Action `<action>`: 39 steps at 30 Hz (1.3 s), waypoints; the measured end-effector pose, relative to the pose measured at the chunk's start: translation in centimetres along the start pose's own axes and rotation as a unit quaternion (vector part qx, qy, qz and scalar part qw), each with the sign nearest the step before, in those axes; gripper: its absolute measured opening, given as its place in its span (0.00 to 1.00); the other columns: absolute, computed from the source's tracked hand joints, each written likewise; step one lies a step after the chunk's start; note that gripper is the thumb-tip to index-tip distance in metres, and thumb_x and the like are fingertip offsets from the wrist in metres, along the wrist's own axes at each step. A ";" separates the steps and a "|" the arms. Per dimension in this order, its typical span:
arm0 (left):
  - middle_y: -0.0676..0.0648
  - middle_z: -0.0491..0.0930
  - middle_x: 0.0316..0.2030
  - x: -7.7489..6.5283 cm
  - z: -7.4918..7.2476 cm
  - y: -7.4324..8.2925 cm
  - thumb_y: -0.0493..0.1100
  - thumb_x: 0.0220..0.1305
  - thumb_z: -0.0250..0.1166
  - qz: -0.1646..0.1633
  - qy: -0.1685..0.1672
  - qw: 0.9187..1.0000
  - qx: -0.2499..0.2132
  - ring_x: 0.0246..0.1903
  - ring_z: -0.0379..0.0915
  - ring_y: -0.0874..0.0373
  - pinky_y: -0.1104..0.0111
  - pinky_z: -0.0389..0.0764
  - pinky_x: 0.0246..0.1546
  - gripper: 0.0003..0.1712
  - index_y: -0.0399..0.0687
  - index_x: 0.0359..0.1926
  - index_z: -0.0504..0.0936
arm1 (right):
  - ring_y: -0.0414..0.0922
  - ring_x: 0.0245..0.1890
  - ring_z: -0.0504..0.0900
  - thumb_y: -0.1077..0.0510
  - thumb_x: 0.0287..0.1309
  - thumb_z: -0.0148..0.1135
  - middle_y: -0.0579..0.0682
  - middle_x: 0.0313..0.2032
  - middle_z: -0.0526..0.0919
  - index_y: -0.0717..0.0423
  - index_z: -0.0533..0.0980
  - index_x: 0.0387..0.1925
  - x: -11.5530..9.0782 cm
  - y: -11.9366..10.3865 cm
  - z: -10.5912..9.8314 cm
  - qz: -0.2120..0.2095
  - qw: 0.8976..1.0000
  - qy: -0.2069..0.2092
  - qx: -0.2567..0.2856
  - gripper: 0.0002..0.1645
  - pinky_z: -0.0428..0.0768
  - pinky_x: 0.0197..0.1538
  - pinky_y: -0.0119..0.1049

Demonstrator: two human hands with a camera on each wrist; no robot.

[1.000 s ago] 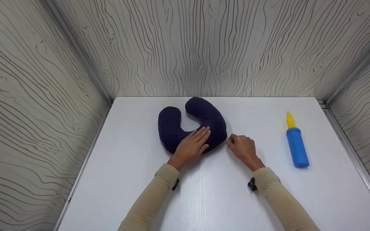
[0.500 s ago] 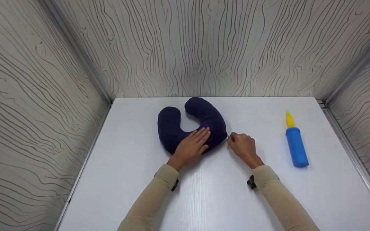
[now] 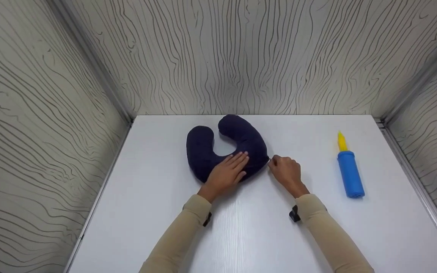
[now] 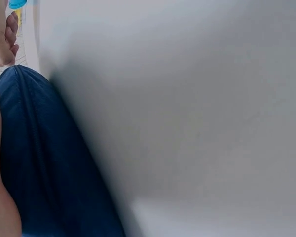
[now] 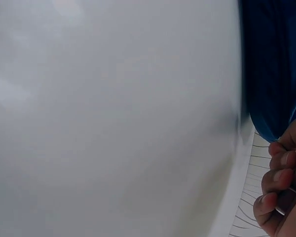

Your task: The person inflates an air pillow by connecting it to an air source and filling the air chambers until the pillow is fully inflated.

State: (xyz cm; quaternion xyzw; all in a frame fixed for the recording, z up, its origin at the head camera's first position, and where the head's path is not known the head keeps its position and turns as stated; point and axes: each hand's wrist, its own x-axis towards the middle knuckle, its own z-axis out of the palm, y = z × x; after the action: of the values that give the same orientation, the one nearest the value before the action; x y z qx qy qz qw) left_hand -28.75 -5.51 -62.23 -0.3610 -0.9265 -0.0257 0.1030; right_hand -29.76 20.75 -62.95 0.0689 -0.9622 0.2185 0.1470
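Observation:
A dark navy U-shaped neck pillow (image 3: 254,146) lies on the white table with its opening toward the back wall. My left hand (image 3: 224,174) rests flat on its near curve, fingers extended across the fabric. At the pillow's right edge my right hand (image 3: 286,172) pinches a small zipper pull, mostly hidden by the fingertips, and the fabric there is drawn to a point. In the left wrist view a seam line runs along the pillow's side (image 4: 44,148) up to the right hand (image 4: 4,42). The right wrist view shows those fingers (image 5: 278,175) curled at the pillow's blue tip (image 5: 271,121).
A blue hand pump (image 3: 351,174) with a yellow nozzle (image 3: 342,141) lies on the right of the table (image 3: 157,212). Wood-grain patterned panels (image 3: 237,57) stand behind and on both sides. Metal rails (image 3: 423,193) border the table's sides.
My right hand has shifted slightly toward the back along the pillow's right edge, and the drawn-out point of fabric has moved with it. The left hand and the pump have stayed put.

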 end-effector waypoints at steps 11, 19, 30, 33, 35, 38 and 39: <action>0.53 0.54 0.84 0.3 -0.1 0.2 0.58 0.87 0.42 -0.010 -0.019 1.000 -0.011 0.84 0.49 0.59 0.64 0.54 0.84 0.34 0.52 0.85 0.56 | 0.47 0.19 0.73 0.57 0.69 0.64 0.52 0.20 0.82 0.54 0.76 0.21 -0.1 0.0 -0.2 0.019 1.000 0.000 0.009 0.18 0.72 0.24 0.46; 0.52 0.56 0.84 0.1 0.1 0.2 0.58 0.87 0.43 -0.006 0.001 1.000 0.002 0.84 0.51 0.58 0.63 0.57 0.84 0.34 0.51 0.84 0.58 | 0.47 0.19 0.74 0.56 0.71 0.63 0.53 0.21 0.84 0.56 0.81 0.25 -0.4 -0.1 -0.2 0.020 1.000 0.004 0.010 0.16 0.75 0.23 0.47; 0.51 0.57 0.84 -0.1 0.1 0.4 0.57 0.87 0.45 -0.021 0.010 1.000 -0.009 0.83 0.53 0.56 0.61 0.59 0.83 0.34 0.50 0.84 0.58 | 0.46 0.22 0.77 0.48 0.75 0.60 0.55 0.26 0.88 0.61 0.86 0.32 -1.5 -0.9 -0.7 0.082 0.991 -0.071 0.079 0.22 0.74 0.26 0.40; 0.51 0.56 0.84 -0.1 -0.1 0.4 0.57 0.87 0.46 -0.029 0.005 0.999 -0.019 0.83 0.52 0.56 0.61 0.59 0.83 0.35 0.50 0.85 0.57 | 0.44 0.23 0.79 0.45 0.79 0.56 0.53 0.27 0.87 0.61 0.85 0.34 -1.9 -1.6 -0.5 0.094 0.981 -0.106 0.131 0.26 0.75 0.28 0.38; 0.50 0.55 0.84 -0.1 -0.1 0.4 0.57 0.86 0.46 -0.032 0.002 0.999 -0.025 0.84 0.51 0.56 0.61 0.58 0.83 0.35 0.49 0.85 0.56 | 0.43 0.25 0.80 0.41 0.81 0.52 0.52 0.29 0.87 0.60 0.84 0.38 -2.1 -2.2 -0.3 0.111 0.971 -0.130 0.170 0.29 0.76 0.29 0.36; 0.49 0.56 0.84 -0.1 -0.1 0.4 0.56 0.86 0.47 -0.033 0.009 0.999 -0.040 0.84 0.52 0.55 0.60 0.58 0.83 0.35 0.47 0.85 0.56 | 0.44 0.27 0.83 0.33 0.81 0.47 0.53 0.31 0.86 0.60 0.81 0.45 -2.2 -3.1 0.1 0.142 0.953 -0.153 0.218 0.35 0.78 0.28 0.34; 0.48 0.56 0.84 0.0 -0.1 0.4 0.55 0.86 0.48 -0.033 0.013 0.998 -0.048 0.84 0.52 0.55 0.60 0.59 0.83 0.35 0.46 0.84 0.57 | 0.44 0.28 0.83 0.31 0.80 0.46 0.53 0.32 0.86 0.61 0.79 0.46 -2.2 -3.3 0.2 0.151 0.948 -0.156 0.231 0.37 0.79 0.28 0.34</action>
State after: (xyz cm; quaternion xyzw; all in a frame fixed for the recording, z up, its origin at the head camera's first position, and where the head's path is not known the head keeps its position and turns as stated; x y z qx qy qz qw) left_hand -28.43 -5.25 -62.11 -0.3344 -0.9342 -0.0784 0.0967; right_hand -27.02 17.85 -62.46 -0.0119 -0.8956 0.4408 -0.0596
